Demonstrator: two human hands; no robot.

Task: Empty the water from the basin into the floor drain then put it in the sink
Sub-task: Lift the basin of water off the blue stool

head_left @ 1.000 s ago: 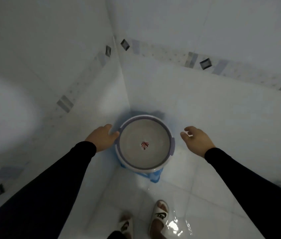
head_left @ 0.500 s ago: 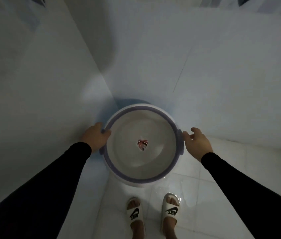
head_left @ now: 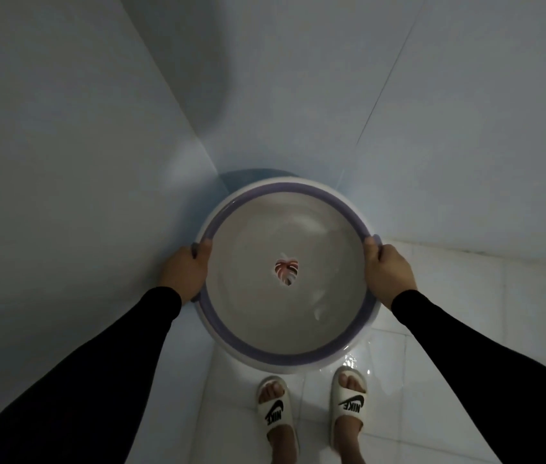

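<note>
A round white basin (head_left: pixel 258 354) with a purple rim band and a red leaf print on its bottom holds water and sits level in front of me, in the corner of a tiled room. My left hand (head_left: pixel 184 272) is closed on its left rim, thumb over the edge. At the opposite side my right hand (head_left: pixel 387 272) grips the right rim the same way. A blue object (head_left: pixel 248 177) peeks out behind the basin. No floor drain or sink shows in the head view.
White tiled walls meet in a corner right behind the basin. The floor (head_left: pixel 449 363) is white tile, wet and shiny near my feet. My feet in white slides (head_left: pixel 276 413) stand just below the basin.
Both hands have gone from beside the basin to closed on its rim. The basin now looks larger and nearer, and the view has tilted further down.
</note>
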